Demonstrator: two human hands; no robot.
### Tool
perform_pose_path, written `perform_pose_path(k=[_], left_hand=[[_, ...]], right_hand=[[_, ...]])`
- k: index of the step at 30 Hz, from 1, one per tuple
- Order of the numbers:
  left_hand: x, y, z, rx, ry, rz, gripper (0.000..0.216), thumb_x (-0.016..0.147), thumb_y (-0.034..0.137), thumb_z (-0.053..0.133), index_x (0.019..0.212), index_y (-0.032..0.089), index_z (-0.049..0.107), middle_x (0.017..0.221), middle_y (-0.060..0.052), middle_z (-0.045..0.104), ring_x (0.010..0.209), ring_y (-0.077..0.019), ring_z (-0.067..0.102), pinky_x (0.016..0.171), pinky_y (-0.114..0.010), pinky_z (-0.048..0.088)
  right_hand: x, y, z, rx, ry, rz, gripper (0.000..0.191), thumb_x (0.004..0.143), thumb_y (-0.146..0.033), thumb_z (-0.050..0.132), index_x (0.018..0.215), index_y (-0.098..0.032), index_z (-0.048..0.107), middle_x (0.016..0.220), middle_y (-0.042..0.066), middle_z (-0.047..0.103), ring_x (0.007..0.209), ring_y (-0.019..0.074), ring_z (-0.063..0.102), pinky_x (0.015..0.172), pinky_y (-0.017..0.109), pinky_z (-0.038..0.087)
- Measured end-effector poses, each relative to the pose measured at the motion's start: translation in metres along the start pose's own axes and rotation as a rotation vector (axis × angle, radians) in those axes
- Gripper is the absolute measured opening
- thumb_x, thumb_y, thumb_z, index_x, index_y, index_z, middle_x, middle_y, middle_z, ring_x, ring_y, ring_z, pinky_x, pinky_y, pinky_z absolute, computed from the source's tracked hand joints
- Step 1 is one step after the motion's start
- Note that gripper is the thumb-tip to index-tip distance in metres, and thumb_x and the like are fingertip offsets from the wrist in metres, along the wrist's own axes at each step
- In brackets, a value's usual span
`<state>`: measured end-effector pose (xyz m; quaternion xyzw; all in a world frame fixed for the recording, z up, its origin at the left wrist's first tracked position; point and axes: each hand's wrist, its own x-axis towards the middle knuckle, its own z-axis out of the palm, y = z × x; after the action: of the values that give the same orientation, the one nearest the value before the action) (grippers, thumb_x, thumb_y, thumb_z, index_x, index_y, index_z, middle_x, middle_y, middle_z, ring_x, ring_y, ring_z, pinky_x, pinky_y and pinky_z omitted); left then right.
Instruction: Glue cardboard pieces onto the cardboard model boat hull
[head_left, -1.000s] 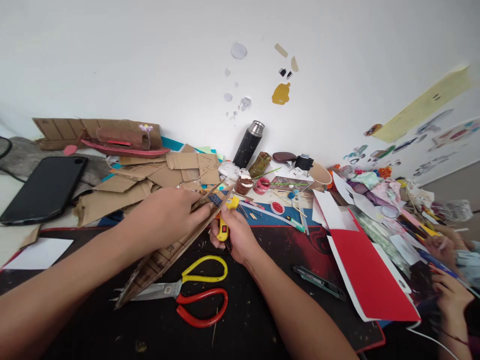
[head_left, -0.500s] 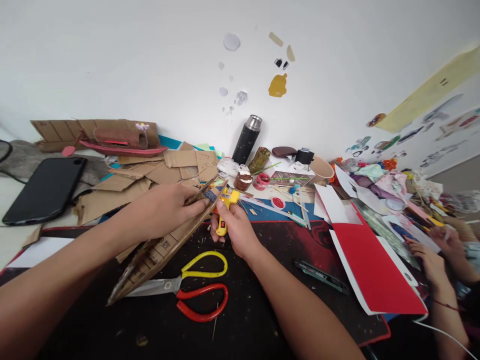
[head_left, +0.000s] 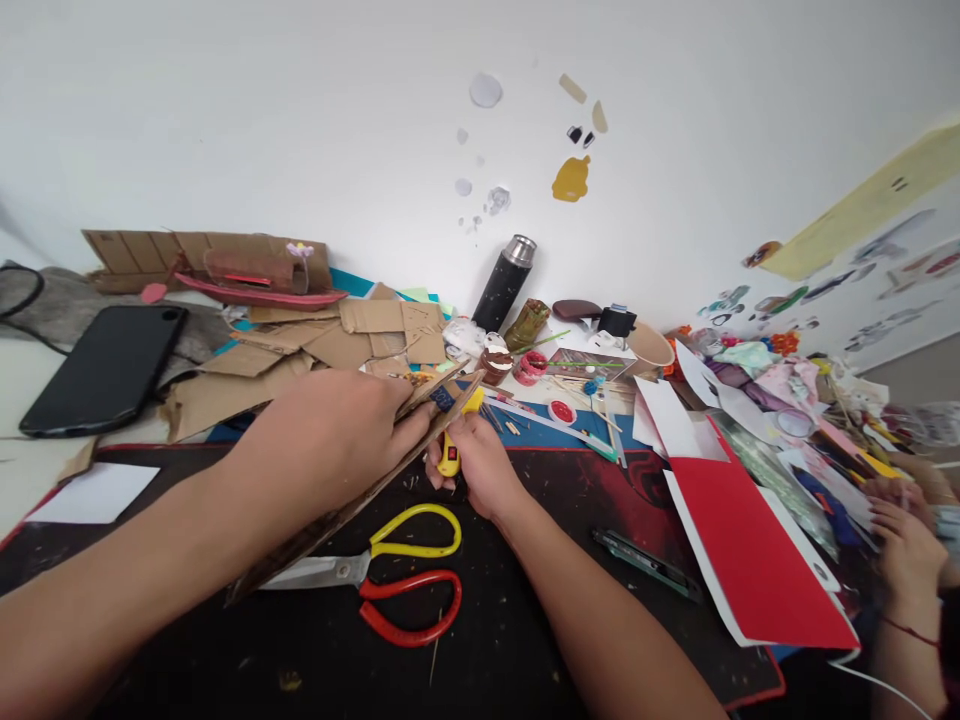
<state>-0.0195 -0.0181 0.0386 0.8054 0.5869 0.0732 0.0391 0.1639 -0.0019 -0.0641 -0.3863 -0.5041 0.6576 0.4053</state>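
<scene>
My left hand is closed on a long folded piece of brown cardboard, tilted from lower left up to the middle, its pointed end open with blue print inside. Beside that end my right hand grips a small yellow glue gun with a red switch. The gun's front is partly behind the cardboard, so I cannot see whether its nozzle touches. Scissors with one yellow and one red handle lie below, blade tips under the cardboard. Farther right rests a dark utility knife.
Behind my hands are cardboard scraps, a red boat model, a black thermos and paint jars. A phone lies left. Red card lies right, near another person's hands.
My left hand has rolled over the cardboard, hiding more of its printed side. The cardboard's pointed end has shifted slightly right. My right hand still holds the glue gun, now a little lower.
</scene>
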Motion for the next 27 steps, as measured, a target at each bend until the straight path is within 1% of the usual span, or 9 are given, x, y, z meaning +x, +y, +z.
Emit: perform_pose_path(k=[3, 5, 8, 11, 15, 18, 23, 27], left_hand=[[0.0, -0.001, -0.001, 0.017, -0.012, 0.014, 0.046, 0.104, 0.046, 0.043, 0.094, 0.021, 0.08, 0.081, -0.014, 0.082, 0.067, -0.0332, 0.073, 0.061, -0.039, 0.04], [0.002, -0.003, -0.001, 0.027, -0.006, 0.018, 0.046, 0.104, 0.047, 0.041, 0.095, 0.021, 0.079, 0.077, -0.014, 0.08, 0.068, -0.0358, 0.074, 0.059, -0.039, 0.037], [0.004, -0.006, -0.001, 0.01, -0.004, 0.029, 0.049, 0.104, 0.049, 0.04, 0.094, 0.022, 0.079, 0.073, -0.014, 0.078, 0.068, -0.0363, 0.074, 0.059, -0.039, 0.035], [0.007, -0.009, -0.001, 0.003, -0.03, 0.042, 0.051, 0.104, 0.05, 0.038, 0.092, 0.021, 0.078, 0.072, -0.014, 0.076, 0.069, -0.0362, 0.073, 0.06, -0.039, 0.034], [0.011, -0.012, 0.002, -0.042, -0.041, 0.05, 0.05, 0.103, 0.052, 0.037, 0.086, 0.022, 0.074, 0.071, -0.013, 0.075, 0.068, -0.0336, 0.07, 0.06, -0.038, 0.031], [0.013, -0.013, 0.003, -0.095, -0.045, 0.048, 0.048, 0.102, 0.053, 0.036, 0.078, 0.025, 0.066, 0.069, -0.011, 0.072, 0.065, -0.0305, 0.066, 0.06, -0.037, 0.03], [0.016, -0.015, 0.004, -0.242, -0.059, 0.049, 0.041, 0.097, 0.055, 0.037, 0.072, 0.027, 0.053, 0.064, -0.006, 0.065, 0.06, -0.0248, 0.059, 0.06, -0.035, 0.032], [0.019, -0.017, 0.005, -0.369, -0.099, 0.062, 0.042, 0.096, 0.057, 0.037, 0.068, 0.028, 0.046, 0.054, -0.001, 0.055, 0.052, -0.0212, 0.053, 0.058, -0.034, 0.034]], right_hand=[[0.001, 0.001, -0.003, -0.044, 0.033, -0.035, 0.075, 0.083, -0.093, 0.068, 0.069, -0.021, 0.059, 0.051, -0.003, 0.057, 0.04, 0.0097, 0.051, 0.037, 0.019, 0.032], [0.002, 0.002, -0.004, -0.08, 0.052, -0.071, 0.073, 0.086, -0.092, 0.067, 0.071, -0.02, 0.06, 0.052, -0.002, 0.059, 0.041, 0.0099, 0.053, 0.038, 0.019, 0.034], [0.003, 0.002, -0.005, -0.124, 0.093, -0.105, 0.07, 0.088, -0.09, 0.067, 0.074, -0.021, 0.059, 0.055, -0.003, 0.06, 0.041, 0.0101, 0.054, 0.038, 0.019, 0.036], [0.003, -0.001, -0.004, -0.149, 0.143, -0.117, 0.068, 0.086, -0.089, 0.07, 0.08, -0.022, 0.057, 0.061, -0.004, 0.062, 0.042, 0.0103, 0.057, 0.038, 0.019, 0.037], [0.001, -0.007, -0.005, -0.188, 0.164, -0.13, 0.066, 0.087, -0.087, 0.07, 0.086, -0.022, 0.057, 0.064, -0.004, 0.063, 0.043, 0.0104, 0.057, 0.039, 0.02, 0.038], [0.001, -0.01, -0.006, -0.206, 0.168, -0.135, 0.064, 0.088, -0.085, 0.071, 0.088, -0.023, 0.057, 0.065, -0.005, 0.062, 0.043, 0.0099, 0.055, 0.04, 0.021, 0.039], [0.0, -0.012, -0.007, -0.229, 0.17, -0.124, 0.063, 0.088, -0.085, 0.069, 0.086, -0.023, 0.056, 0.065, -0.004, 0.062, 0.045, 0.0108, 0.056, 0.042, 0.022, 0.039], [0.0, -0.012, -0.008, -0.235, 0.166, -0.133, 0.063, 0.089, -0.085, 0.069, 0.084, -0.023, 0.057, 0.063, -0.004, 0.061, 0.046, 0.0114, 0.057, 0.042, 0.022, 0.04]])
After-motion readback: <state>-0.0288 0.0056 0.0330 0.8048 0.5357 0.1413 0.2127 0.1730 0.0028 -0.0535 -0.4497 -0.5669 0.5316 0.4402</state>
